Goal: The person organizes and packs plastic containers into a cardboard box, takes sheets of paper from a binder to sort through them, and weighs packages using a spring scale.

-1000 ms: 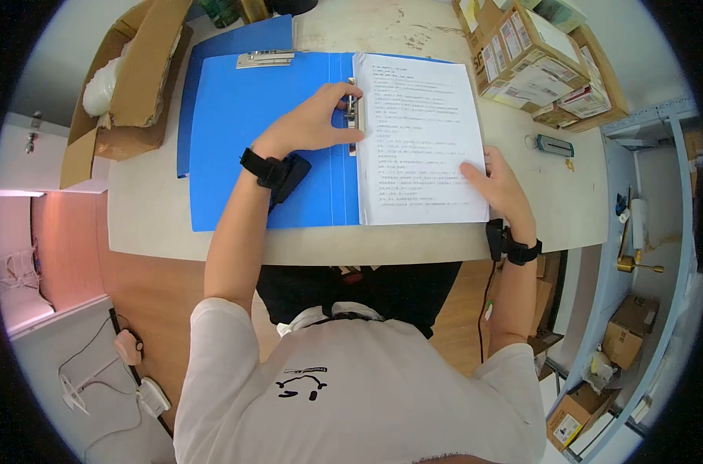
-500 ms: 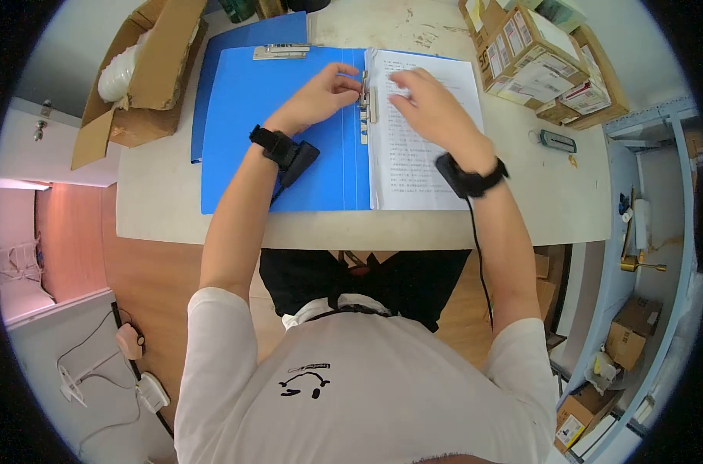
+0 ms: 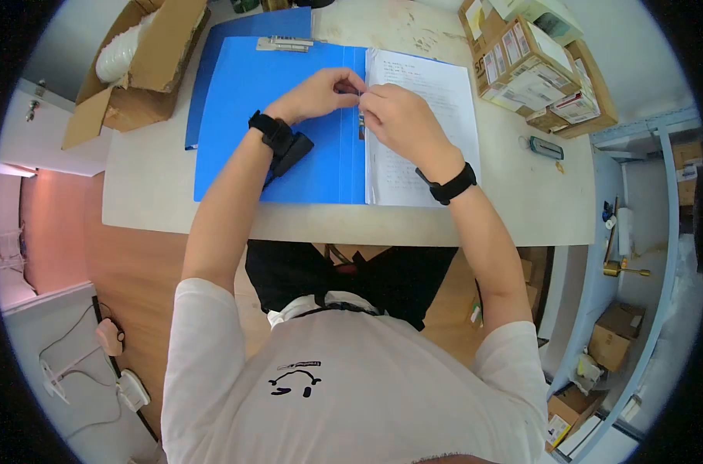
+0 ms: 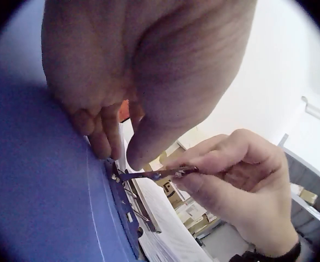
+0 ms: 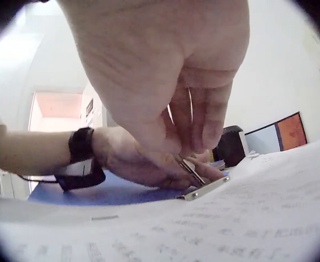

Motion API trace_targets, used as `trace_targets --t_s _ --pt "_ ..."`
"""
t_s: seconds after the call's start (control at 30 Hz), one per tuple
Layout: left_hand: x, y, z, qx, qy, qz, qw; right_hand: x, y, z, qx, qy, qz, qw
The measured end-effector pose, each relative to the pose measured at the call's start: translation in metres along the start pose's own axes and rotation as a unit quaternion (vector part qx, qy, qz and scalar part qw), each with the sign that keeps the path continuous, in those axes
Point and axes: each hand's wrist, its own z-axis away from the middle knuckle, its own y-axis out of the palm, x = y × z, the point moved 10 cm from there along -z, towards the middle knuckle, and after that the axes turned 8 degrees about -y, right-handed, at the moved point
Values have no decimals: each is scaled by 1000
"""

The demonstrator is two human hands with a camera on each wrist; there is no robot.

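pinching the thin metal prong [image 4: 160,173] of the binder clasp [image 3: 360,124], right hand [image 3: 398,124] fingers curled | left hand [image 3: 318,94] fingertips pressing the clasp's base, just beside the right | blue folder [image 3: 243,116] under the left hand, paper stack [image 3: 436,100] under the right, on the desk [image 3: 521,193]

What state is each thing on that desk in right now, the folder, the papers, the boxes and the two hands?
blue folder: lying open flat on the desk.
metal fastener: one thin prong lifted, pinched by the right hand.
printed papers: stacked on the folder's right half.
left hand: fingertips pressing at the fastener.
right hand: pinching the prong.
cardboard box: open, flaps up.
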Motion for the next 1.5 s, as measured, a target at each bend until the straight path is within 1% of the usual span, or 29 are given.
trace_targets --t_s 0.03,0.07,0.13,0.2,0.27,0.3,0.37,0.47,0.57,0.63,0.8,0.9,0.97,1.0,1.03,1.07,1.1,1.13,1.17,1.2,1.23,1.27,1.3,1.33,1.37,1.4,1.43,1.47,1.5 --pt "-2 1 0 2 7 6 1000 11 4 1 15 -44 30 998" --pt "-2 1 1 0 6 15 1000 13 7 4 23 -45 27 998" --pt "-1 -2 -1 -25 4 -37 999 25 16 9 50 -97 60 992" --pt "2 -5 -5 -35 8 -38 999 29 25 15 79 -109 66 989" --pt "4 -2 -7 -10 16 -2 1000 39 30 18 106 -120 74 984" --pt "5 -3 -9 -15 16 6 1000 43 31 17 112 -116 75 984" --pt "2 -1 -7 -15 20 -63 998 48 37 17 124 -114 74 983" --pt "0 0 -5 -28 32 -78 996 52 51 20 153 -123 110 974" --pt "-1 2 -4 -42 33 -116 992 55 51 19 151 -100 112 977" --pt "0 2 -5 -47 40 -110 992 51 44 21 125 -51 104 985" --pt "10 5 -20 -31 60 -76 995 52 36 29 88 -15 94 992" --pt "3 0 -15 -47 41 -95 993 48 28 32 61 17 69 996" --pt "-2 -15 -9 -72 7 -32 997 43 21 32 47 33 46 997" --pt "-8 -20 -6 -71 6 -38 997 34 19 33 43 59 4 997" --pt "-17 -31 5 -101 -20 12 995 27 18 34 41 85 -39 995" --pt "-21 -41 13 -130 -46 62 989 25 15 30 36 87 -42 995" --pt "-25 -42 15 -126 -50 57 989 18 12 25 35 116 -83 989" --pt "-39 -48 21 -147 -4 87 985 14 10 21 33 144 -123 981" --pt "-54 -55 26 -168 42 118 978 16 7 17 27 147 -126 981" --pt "-62 -56 27 -166 40 112 979 17 14 15 35 177 -214 960" --pt "-80 -53 32 -156 39 147 976 20 23 12 43 203 -301 931" --pt "-90 -52 33 -147 37 181 972 28 26 9 37 200 -306 930" --pt "-91 -52 30 -149 33 174 973 46 46 11 99 215 -382 893" --pt "-97 -52 27 -146 58 135 978 70 67 15 161 226 -453 847" --pt "-101 -51 23 -143 84 97 981 92 84 16 141 201 -509 825" --pt "-97 -52 16 -144 81 93 982 115 104 18 121 175 -562 800" --pt "-89 -52 8 -153 59 46 985 131 119 15 121 174 -565 798" --pt "-79 -53 -1 -162 37 -1 986 140 132 14 64 225 -646 726" --pt "-66 -55 -11 -161 35 -1 986 143 143 15 6 273 -716 642"
